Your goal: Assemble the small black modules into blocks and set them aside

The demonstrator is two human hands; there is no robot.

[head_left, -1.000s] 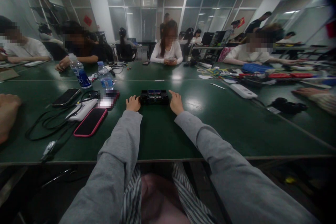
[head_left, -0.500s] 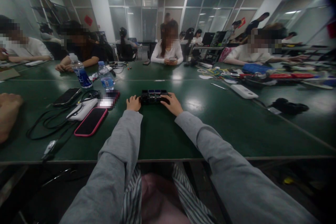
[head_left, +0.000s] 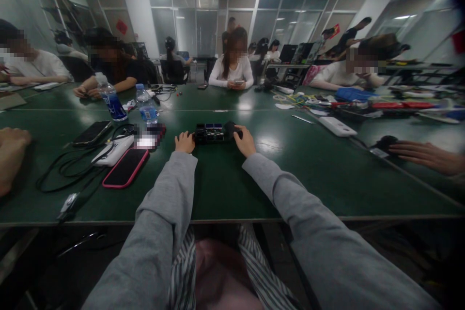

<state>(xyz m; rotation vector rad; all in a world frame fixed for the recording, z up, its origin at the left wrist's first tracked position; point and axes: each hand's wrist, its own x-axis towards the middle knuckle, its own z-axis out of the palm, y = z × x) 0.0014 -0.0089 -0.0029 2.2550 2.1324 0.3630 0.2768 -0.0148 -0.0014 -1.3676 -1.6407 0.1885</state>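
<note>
Black device (head_left: 209,133) sits back from near edge of desk (head_left: 221,189). My left hand (head_left: 185,143) touches it, grip unclear; right hand (head_left: 245,140) pinches dark block (head_left: 229,130). Can't tell what's in two bottles (head_left: 147,109).

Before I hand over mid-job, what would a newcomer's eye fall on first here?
Probably the pink-edged phone, lying on the green table left of the left sleeve. Next, at the centre, the black device between left hand and right hand, a dark piece against the latter. Beyond the phone stand two plastic bottles.
</note>
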